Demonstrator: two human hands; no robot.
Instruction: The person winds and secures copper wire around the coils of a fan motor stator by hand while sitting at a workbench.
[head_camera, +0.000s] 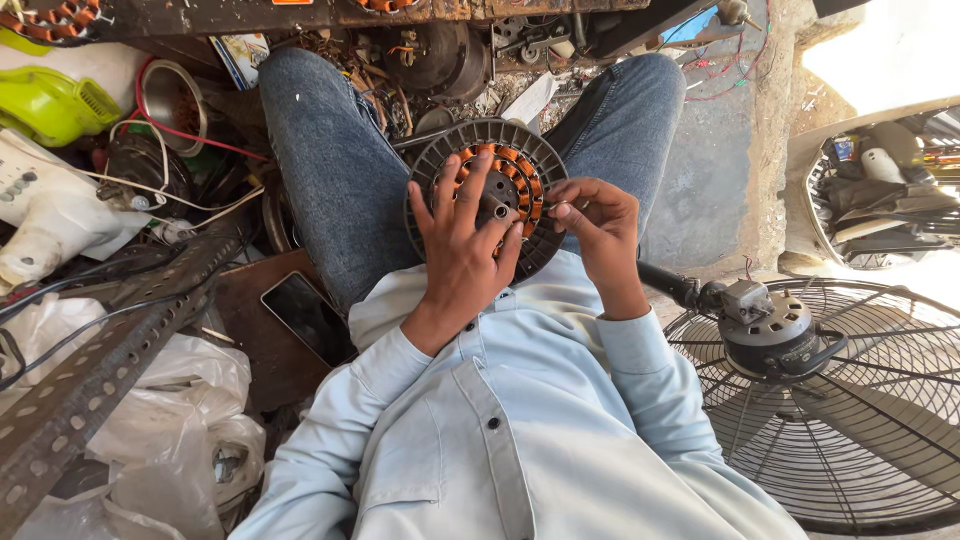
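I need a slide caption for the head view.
Left hand steadies a motor stator while right hand works its copper windings.

- A black smartphone (308, 316) with a dark screen lies face up on a brown wooden board (262, 345).
- A long perforated grey metal angle bar (100, 365) runs slantwise over crumpled white plastic bags (190, 400).
- A lime-green plastic casing (50, 103) lies at upper left, near a round steel bowl (170, 100).
- A red wire (190, 135) loops beside the bowl.
- A large black wire fan guard (850, 400) with a grey motor housing (770, 335) at its hub lies at right.
- A round wire basket (880, 190) of dark scrap parts sits above it.
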